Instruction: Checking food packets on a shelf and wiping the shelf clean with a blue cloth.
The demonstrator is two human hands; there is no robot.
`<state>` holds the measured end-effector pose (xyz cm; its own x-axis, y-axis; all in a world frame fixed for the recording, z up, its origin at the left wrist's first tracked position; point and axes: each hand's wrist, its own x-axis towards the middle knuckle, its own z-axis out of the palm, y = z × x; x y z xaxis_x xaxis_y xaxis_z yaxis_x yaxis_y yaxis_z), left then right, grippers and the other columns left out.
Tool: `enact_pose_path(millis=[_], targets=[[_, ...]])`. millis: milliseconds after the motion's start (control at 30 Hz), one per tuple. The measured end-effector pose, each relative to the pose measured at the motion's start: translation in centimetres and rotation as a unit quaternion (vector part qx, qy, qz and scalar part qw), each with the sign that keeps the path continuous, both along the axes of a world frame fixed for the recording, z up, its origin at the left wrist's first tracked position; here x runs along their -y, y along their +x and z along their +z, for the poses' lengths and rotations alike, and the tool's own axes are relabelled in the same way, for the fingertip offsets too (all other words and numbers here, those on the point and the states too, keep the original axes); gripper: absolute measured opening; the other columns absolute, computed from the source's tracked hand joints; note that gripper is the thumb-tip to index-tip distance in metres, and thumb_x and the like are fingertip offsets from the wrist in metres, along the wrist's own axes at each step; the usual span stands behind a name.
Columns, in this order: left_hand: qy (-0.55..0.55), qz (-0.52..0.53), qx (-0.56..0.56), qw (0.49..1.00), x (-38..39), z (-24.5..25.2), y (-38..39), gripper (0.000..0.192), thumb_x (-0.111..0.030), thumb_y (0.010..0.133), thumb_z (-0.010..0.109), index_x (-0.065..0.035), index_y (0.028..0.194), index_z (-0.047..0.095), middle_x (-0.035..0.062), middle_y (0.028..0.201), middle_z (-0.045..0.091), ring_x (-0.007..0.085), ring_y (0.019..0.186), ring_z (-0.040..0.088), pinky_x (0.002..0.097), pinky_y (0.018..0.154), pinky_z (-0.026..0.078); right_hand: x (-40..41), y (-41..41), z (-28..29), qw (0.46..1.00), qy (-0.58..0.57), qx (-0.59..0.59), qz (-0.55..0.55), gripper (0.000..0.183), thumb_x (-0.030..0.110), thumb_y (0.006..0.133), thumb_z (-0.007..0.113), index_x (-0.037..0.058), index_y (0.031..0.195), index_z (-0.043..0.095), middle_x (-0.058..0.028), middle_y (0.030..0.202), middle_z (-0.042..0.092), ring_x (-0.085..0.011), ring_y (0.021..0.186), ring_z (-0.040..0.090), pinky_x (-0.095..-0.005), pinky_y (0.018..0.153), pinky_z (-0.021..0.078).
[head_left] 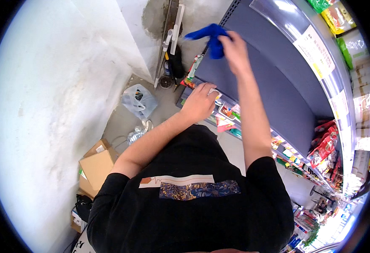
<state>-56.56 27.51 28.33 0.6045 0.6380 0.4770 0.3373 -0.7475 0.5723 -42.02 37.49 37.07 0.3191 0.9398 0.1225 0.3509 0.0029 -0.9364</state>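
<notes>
My right hand (235,52) grips a bunched blue cloth (216,39), raised over the far end of a dark grey metal shelf (267,91). The cloth is slightly blurred, and one end sticks out to the left. My left hand (200,101) rests on the front edge of the shelf, fingers bent over the clear price-tag strip (230,101); whether it grips the edge is hard to tell. Packaged goods in red and green (192,71) stand at the shelf's far left end. Red packets (325,142) lie at its right end.
An upper shelf edge with price labels (318,53) curves along the right. A white wall (52,95) rises on the left. On the floor are a plastic bag (139,101) and cardboard boxes (97,167). Poles (172,34) lean in the corner.
</notes>
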Motion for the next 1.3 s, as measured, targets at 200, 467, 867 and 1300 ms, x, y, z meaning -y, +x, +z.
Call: enact_pose_path(millis=[200,467,867,1300], targets=[[0.042,0.026,-0.001,0.999,-1.1,-0.2,1.9,0.035,-0.007,0.070,0.058,-0.0011,0.105,0.055,0.0176,0.115,0.048,0.0356,0.112,0.043,0.0448,0.098,0.034,1.1,16.7,-3.6,0.871,-0.123,0.447,-0.165,0.044,0.034,0.081,0.050,0.0029,0.111,0.056,-0.0221,0.112,0.056,-0.0371,0.109,0.049,-0.0417,0.094,0.0387],[0.065,0.018,-0.104,0.992,-0.9,-1.0,2.0,0.040,-0.012,0.070,0.059,-0.0036,0.109,0.055,0.0174,0.117,0.048,0.0335,0.116,0.041,0.0474,0.104,0.027,-4.5,10.3,-6.5,0.805,-0.369,0.407,-0.225,0.045,0.036,0.086,0.042,0.0218,0.129,0.044,-0.0084,0.136,0.038,-0.0346,0.122,0.035,-0.0541,0.091,0.0332],[0.066,0.007,-0.119,0.991,-1.0,-0.9,1.5,0.043,-0.012,0.068,0.061,-0.0043,0.110,0.054,0.0159,0.118,0.049,0.0312,0.118,0.041,0.0454,0.105,0.027,-14.2,-3.7,-9.3,0.985,-0.106,0.047,0.130,0.032,0.028,0.079,0.055,-0.0013,0.088,0.063,-0.0148,0.082,0.064,-0.0219,0.079,0.060,-0.0336,0.070,0.0456],[0.047,-0.012,-0.093,0.995,-1.1,-1.0,1.5,0.044,-0.012,0.070,0.060,-0.0049,0.113,0.053,0.0166,0.121,0.048,0.0313,0.119,0.040,0.0454,0.105,0.026,-2.4,16.2,-5.8,0.913,-0.036,0.376,-0.155,0.034,0.030,0.080,0.054,0.0022,0.097,0.060,-0.0188,0.095,0.064,-0.0334,0.092,0.060,-0.0387,0.081,0.0447]])
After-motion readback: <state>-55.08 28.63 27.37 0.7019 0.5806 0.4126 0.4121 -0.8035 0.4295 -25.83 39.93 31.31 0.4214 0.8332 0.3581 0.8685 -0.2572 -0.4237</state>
